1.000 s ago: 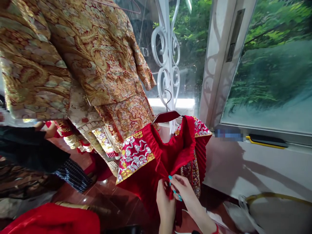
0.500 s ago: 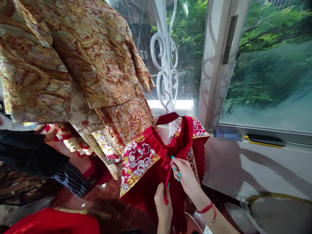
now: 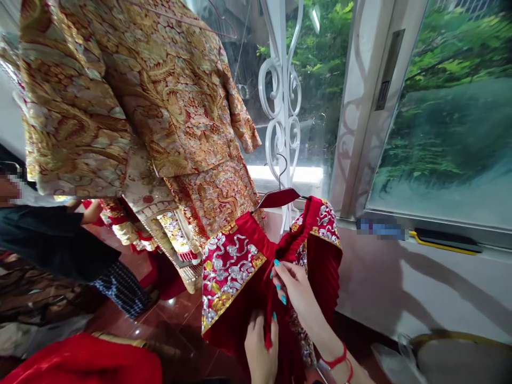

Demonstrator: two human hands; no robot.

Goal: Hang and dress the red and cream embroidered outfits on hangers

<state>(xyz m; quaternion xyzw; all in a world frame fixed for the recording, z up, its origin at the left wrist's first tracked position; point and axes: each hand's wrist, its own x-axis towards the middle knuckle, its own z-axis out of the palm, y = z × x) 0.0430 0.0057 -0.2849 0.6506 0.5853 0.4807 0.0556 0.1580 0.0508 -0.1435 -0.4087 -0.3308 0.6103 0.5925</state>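
My right hand (image 3: 291, 281) is pinched shut on the red fabric at the open front of the red embroidered garment (image 3: 240, 277), fingertips (image 3: 277, 263) pressed against the seam just under the neckline. My left hand (image 3: 261, 349) sits lower on the same seam, closed on a fold of that cloth with the thumb on top, so the two hands are stacked one above the other, near but not touching. The garment hangs from a dark red hanger (image 3: 279, 196), whose hook is caught on the white scrolled window grille (image 3: 282, 101); its silver and gold panel falls to the left of my hands and the pleated side to the right. Up to the left hang the gold brocade robes (image 3: 160, 90), their hems close beside the red garment's shoulder. A person in dark clothes (image 3: 56, 245) stands at the left edge, behind those robes. The window frame (image 3: 360, 106) rises to the right of the grille, with a yellow-edged black strip (image 3: 446, 240) lying on the sill (image 3: 420, 266). A red cloth (image 3: 84, 362) lies at the bottom left over the glossy red floor (image 3: 176, 325).
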